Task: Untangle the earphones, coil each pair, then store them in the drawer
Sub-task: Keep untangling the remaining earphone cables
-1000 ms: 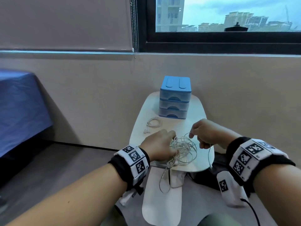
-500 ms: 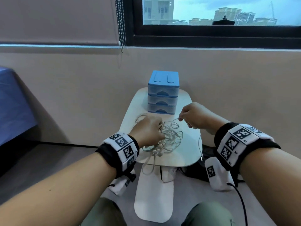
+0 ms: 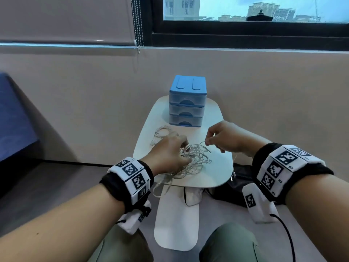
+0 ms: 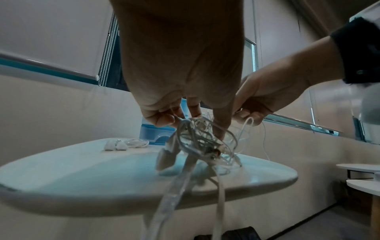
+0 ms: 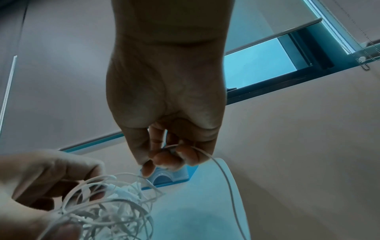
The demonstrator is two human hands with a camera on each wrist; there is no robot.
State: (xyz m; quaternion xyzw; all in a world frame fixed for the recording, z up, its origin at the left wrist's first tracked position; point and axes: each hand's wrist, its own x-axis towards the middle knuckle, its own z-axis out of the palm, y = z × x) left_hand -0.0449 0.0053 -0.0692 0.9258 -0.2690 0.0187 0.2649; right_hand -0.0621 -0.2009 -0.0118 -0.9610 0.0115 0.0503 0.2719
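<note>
A tangle of white earphone cables [image 3: 196,159] [image 4: 201,141] [image 5: 111,209] lies on the small white table [image 3: 219,173], with loops hanging off its near edge. My left hand [image 3: 170,154] [image 4: 185,116] pinches the tangle from above. My right hand [image 3: 217,138] [image 5: 164,159] pinches one cable strand that leads out of the tangle; that strand trails down past the table's right edge. A separate coiled pair of earphones [image 3: 162,132] [image 4: 127,143] lies on the table to the far left. The blue three-drawer unit [image 3: 187,103] stands at the table's far end, all drawers closed.
A beige wall and a window sill run behind the table. A blue bed [image 3: 13,118] is at the left. A black bag [image 3: 236,184] lies on the floor under the table's right side. My knees are at the bottom edge.
Both hands stay on the cables over the near half of the table. My right hand has lifted its strand slightly away from the tangle. The camera view has shifted.
</note>
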